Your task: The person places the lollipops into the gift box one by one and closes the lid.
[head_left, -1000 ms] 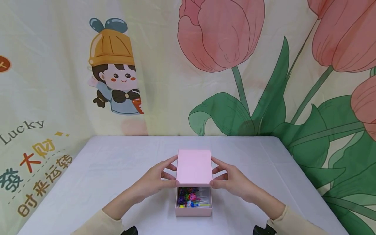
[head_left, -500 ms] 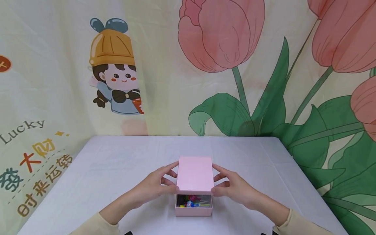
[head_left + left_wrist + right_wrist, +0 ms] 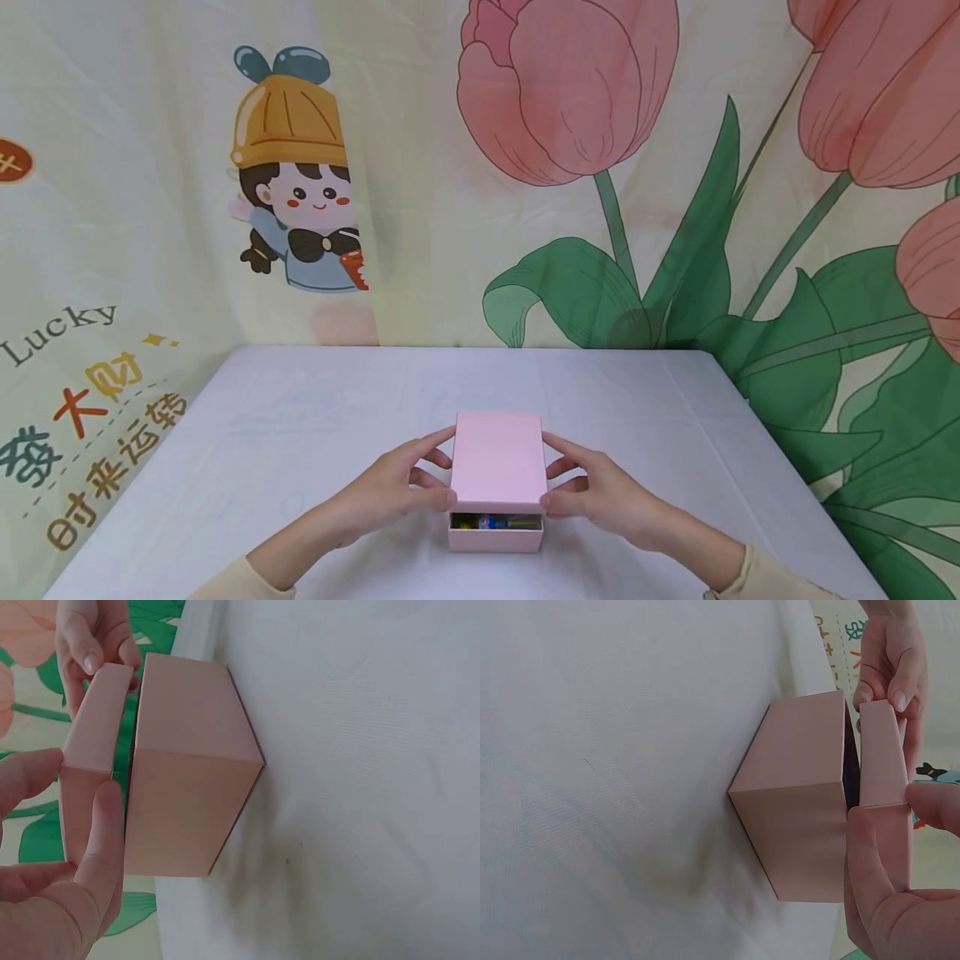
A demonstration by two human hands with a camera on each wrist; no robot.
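A pink box lid hovers just above a pink box, with a narrow gap between them in both wrist views. My left hand pinches the lid's left side between thumb and fingers. On the opposite side my right hand holds the lid the same way. Through the front slit in the head view, small colourful items show inside the box; the lid hides most of them. The box stands on the table in the left wrist view.
A white cloth covers the table around the box. Behind it hangs a printed backdrop with tulips and a cartoon figure.
Both hands have lowered the lid toward the box, moving nearer to me. The opening has narrowed, and less of the contents shows. The box has stayed in place.
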